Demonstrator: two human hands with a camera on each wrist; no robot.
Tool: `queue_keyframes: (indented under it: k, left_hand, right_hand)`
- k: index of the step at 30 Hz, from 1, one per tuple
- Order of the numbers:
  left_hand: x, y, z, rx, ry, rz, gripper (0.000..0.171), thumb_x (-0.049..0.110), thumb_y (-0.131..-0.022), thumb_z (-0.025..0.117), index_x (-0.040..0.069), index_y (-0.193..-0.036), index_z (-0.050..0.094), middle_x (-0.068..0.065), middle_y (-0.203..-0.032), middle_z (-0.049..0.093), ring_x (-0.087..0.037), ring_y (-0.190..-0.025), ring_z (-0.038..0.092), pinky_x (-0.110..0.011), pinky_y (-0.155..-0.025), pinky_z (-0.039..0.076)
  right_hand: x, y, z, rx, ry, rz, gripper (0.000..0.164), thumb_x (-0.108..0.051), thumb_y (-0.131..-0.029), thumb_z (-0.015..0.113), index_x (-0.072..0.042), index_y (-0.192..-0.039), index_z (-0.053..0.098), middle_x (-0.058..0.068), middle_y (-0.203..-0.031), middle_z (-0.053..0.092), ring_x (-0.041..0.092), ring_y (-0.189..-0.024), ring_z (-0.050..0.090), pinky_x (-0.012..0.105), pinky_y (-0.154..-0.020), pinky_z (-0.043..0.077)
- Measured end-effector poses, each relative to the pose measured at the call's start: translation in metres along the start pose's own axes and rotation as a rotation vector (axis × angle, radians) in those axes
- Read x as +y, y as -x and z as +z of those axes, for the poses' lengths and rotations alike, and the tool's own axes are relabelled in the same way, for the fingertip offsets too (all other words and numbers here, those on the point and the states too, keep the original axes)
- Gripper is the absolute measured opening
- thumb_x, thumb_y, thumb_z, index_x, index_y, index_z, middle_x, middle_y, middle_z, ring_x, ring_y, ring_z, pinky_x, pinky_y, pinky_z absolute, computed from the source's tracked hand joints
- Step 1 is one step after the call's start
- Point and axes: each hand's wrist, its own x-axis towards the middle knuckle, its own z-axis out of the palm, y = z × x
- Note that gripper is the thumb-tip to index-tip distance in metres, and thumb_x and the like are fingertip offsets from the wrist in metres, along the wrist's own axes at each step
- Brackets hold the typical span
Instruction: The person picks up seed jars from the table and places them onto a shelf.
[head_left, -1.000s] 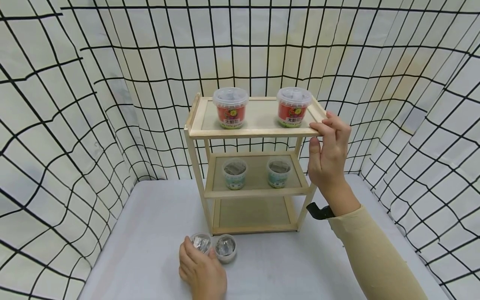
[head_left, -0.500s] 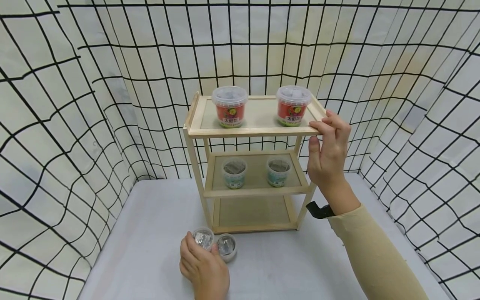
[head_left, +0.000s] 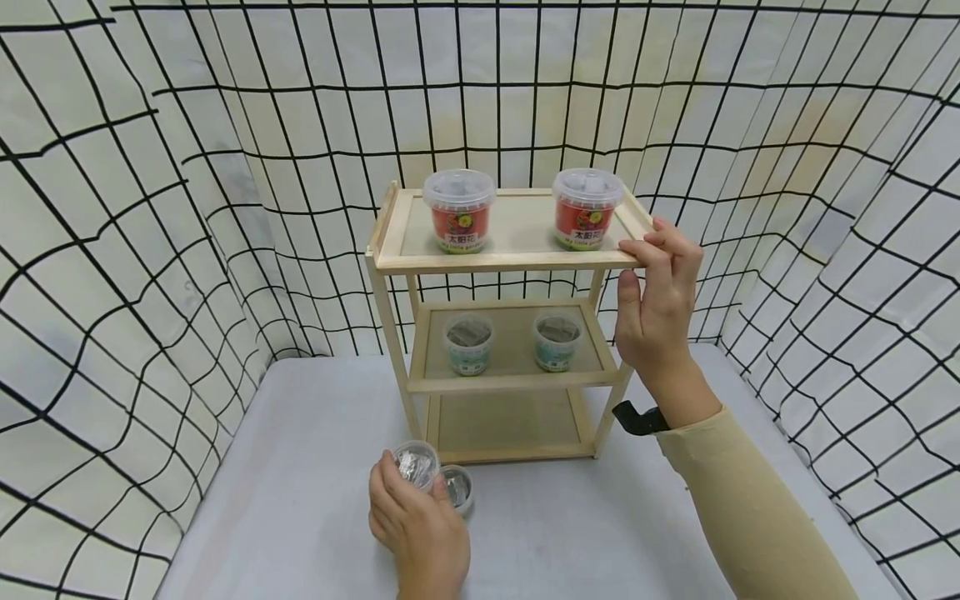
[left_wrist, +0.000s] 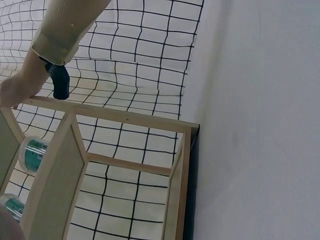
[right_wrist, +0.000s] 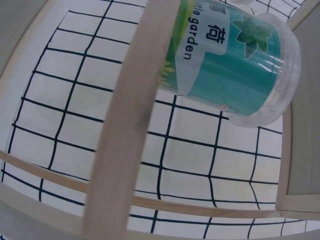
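My left hand [head_left: 422, 521] grips a small clear plastic tub [head_left: 416, 465] with crumpled silvery contents, in front of the shelf's lower left corner. A second such tub [head_left: 457, 487] stands on the table just to its right, partly behind the fingers. My right hand [head_left: 660, 300] holds the top right front corner of the three-tier wooden shelf [head_left: 510, 265], fingers over the edge and thumb below. On the top tier stand two red-labelled tubs, a left one [head_left: 461, 212] and a right one [head_left: 588, 210]. The middle tier bears two teal-labelled tubs, left [head_left: 469, 354] and right [head_left: 556, 350].
The shelf's bottom tier [head_left: 510, 425] sits low over the white tabletop [head_left: 315, 433]. Black-gridded white sheeting [head_left: 345, 117] encloses the table at the back and both sides. In the right wrist view a teal-labelled tub [right_wrist: 235, 65] shows large behind a wooden post [right_wrist: 127, 125].
My left hand has moved right and slightly forward with the tub, which now overlaps more of the second tub. My right hand stays on the shelf corner.
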Motion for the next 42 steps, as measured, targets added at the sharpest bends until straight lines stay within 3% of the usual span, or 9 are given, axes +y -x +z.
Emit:
queue_keyframes:
  k: [4, 12, 24, 32, 42]
  left_hand:
    - [0.006, 0.0, 0.003, -0.039, 0.002, -0.027, 0.081, 0.001, -0.095, 0.071, -0.011, -0.159, 0.022, -0.039, -0.153, 0.029, -0.058, -0.14, 0.033, -0.072, -0.11, 0.026]
    - [0.015, 0.003, 0.017, -0.027, 0.011, 0.015, 0.082, 0.0, -0.092, 0.074, -0.013, -0.156, 0.025, -0.039, -0.149, 0.031, -0.059, -0.136, 0.036, -0.07, -0.111, 0.029]
    - [0.03, 0.005, 0.038, -0.06, 0.038, 0.017, 0.079, 0.003, -0.095, 0.072, -0.013, -0.157, 0.026, -0.037, -0.151, 0.032, -0.057, -0.139, 0.036, -0.069, -0.113, 0.037]
    - [0.037, 0.005, 0.049, -0.182, 0.03, -0.045, 0.078, 0.007, -0.101, 0.068, -0.011, -0.161, 0.02, -0.036, -0.157, 0.027, -0.054, -0.145, 0.036, -0.068, -0.115, 0.041]
    - [0.042, 0.004, 0.061, -0.188, 0.032, -0.015, 0.078, 0.008, -0.101, 0.068, -0.01, -0.161, 0.021, -0.034, -0.157, 0.029, -0.052, -0.144, 0.037, -0.065, -0.118, 0.04]
  right_hand:
    - [0.0, -0.001, 0.0, 0.001, -0.001, 0.0, 0.03, -0.018, -0.104, 0.05, -0.001, -0.123, 0.065, 0.023, -0.132, 0.048, 0.035, -0.15, 0.046, 0.05, -0.124, 0.043]
    - [-0.001, 0.0, 0.0, -0.003, 0.0, 0.005, 0.03, -0.018, -0.104, 0.05, -0.001, -0.123, 0.065, 0.023, -0.132, 0.048, 0.035, -0.15, 0.046, 0.05, -0.124, 0.042]
    - [-0.001, 0.0, -0.001, -0.012, -0.002, 0.004, 0.03, -0.019, -0.104, 0.05, -0.002, -0.124, 0.065, 0.022, -0.133, 0.047, 0.035, -0.152, 0.045, 0.05, -0.126, 0.042]
    - [0.001, 0.0, -0.002, -0.015, 0.003, -0.006, 0.03, -0.019, -0.104, 0.05, -0.002, -0.124, 0.065, 0.022, -0.134, 0.047, 0.035, -0.151, 0.045, 0.05, -0.126, 0.042]
    - [0.001, -0.001, -0.001, -0.017, -0.001, -0.007, 0.03, -0.019, -0.103, 0.05, -0.002, -0.124, 0.064, 0.022, -0.133, 0.047, 0.036, -0.151, 0.045, 0.051, -0.126, 0.041]
